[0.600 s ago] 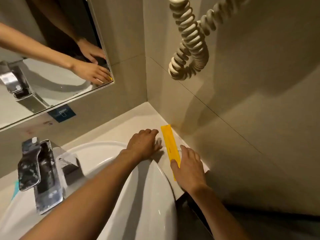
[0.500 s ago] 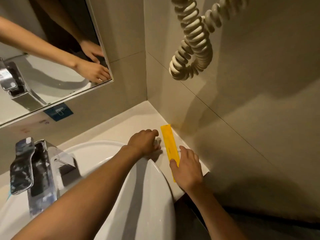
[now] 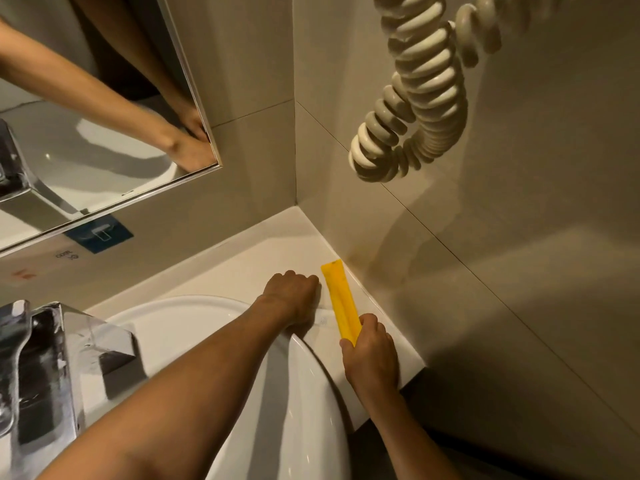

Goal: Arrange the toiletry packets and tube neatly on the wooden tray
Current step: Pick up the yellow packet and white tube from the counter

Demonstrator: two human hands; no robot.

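Note:
A long yellow packet (image 3: 340, 298) lies on the white counter (image 3: 263, 258) beside the right wall, pointing away from me. My right hand (image 3: 371, 353) grips its near end between thumb and fingers. My left hand (image 3: 292, 294) rests knuckles-up on the counter just left of the packet, fingers curled over something pale and clear (image 3: 323, 318) that I cannot make out. No wooden tray or tube is visible.
A white basin (image 3: 242, 393) fills the lower middle, with a chrome tap (image 3: 38, 368) at the left. A mirror (image 3: 86, 116) hangs above it. A coiled cream cord (image 3: 415, 109) dangles on the right wall. The counter ends just behind my right hand.
My right hand has shifted its grip lower on the yellow packet's near end. The left hand stays in the same spot. The camera has tilted slightly.

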